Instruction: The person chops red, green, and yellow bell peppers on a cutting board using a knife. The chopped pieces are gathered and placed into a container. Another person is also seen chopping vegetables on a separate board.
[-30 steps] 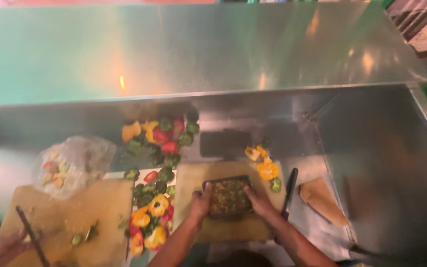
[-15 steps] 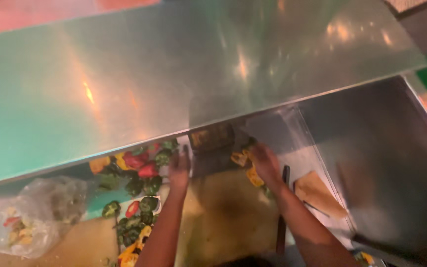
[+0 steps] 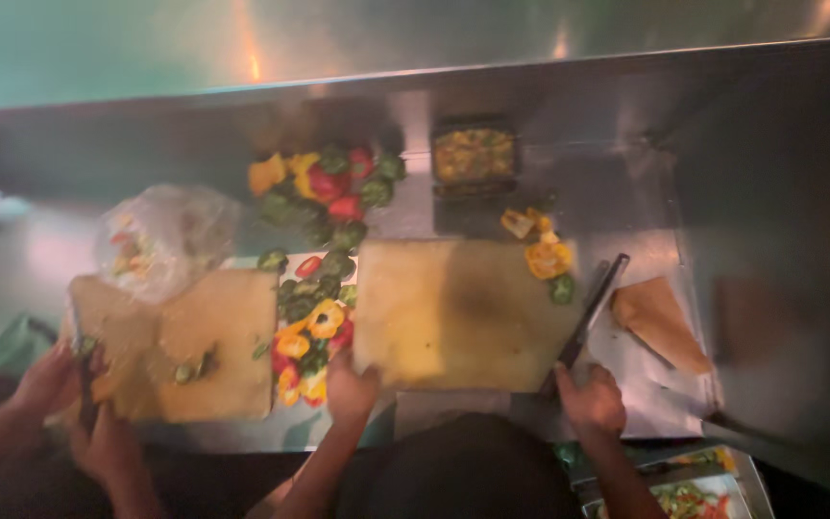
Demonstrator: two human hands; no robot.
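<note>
Head view, looking down on a steel worktop (image 3: 780, 240). The person's left hand (image 3: 351, 387) rests at the near left corner of a pale cutting board (image 3: 463, 308), fingers curled onto its edge. The right hand (image 3: 590, 401) is closed around the handle of a long dark knife (image 3: 590, 317), which lies slanted along the board's right side with its tip pointing away. The board is bare; a few yellow and green pepper pieces (image 3: 542, 255) sit at its far right corner. Beyond it, against the back wall, stands a small dark tray of chopped vegetables (image 3: 474, 156). A heap of red, yellow and green peppers (image 3: 319, 259) runs between this board and a second cutting board (image 3: 199, 351) to the left. At that board another person's two hands (image 3: 69, 404) are working; what they hold is too blurred to tell. A crumpled clear plastic bag (image 3: 165, 238) lies behind it.
</note>
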